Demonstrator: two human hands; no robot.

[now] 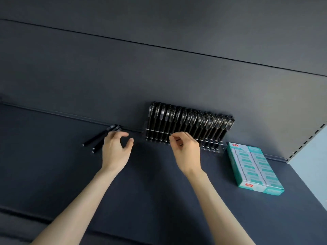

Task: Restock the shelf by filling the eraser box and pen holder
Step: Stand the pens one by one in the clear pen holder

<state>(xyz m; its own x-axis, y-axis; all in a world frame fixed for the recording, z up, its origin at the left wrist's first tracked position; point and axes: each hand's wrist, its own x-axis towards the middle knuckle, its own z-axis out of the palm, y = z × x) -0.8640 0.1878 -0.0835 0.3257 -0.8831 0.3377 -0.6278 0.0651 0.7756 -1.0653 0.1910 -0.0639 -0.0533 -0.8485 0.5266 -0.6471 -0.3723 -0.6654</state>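
Observation:
A clear acrylic pen holder (213, 147) stands against the shelf's back wall, packed with several black pens (187, 121); its front right slots look bare. Three loose black pens (96, 138) lie on the shelf to the left. My left hand (115, 149) hovers right beside those pens, fingers spread, holding nothing. In front of the holder's lower middle is my right hand (185, 149), its fingers curled and pinched; something small and dark shows between them, but I cannot tell what. A teal eraser box (254, 167) full of erasers lies to the right.
The dark shelf surface (159, 200) stretches wide in front of the holder. Its back panel (159, 76) rises behind. A perforated upright (307, 140) marks the shelf's right end, close behind the eraser box.

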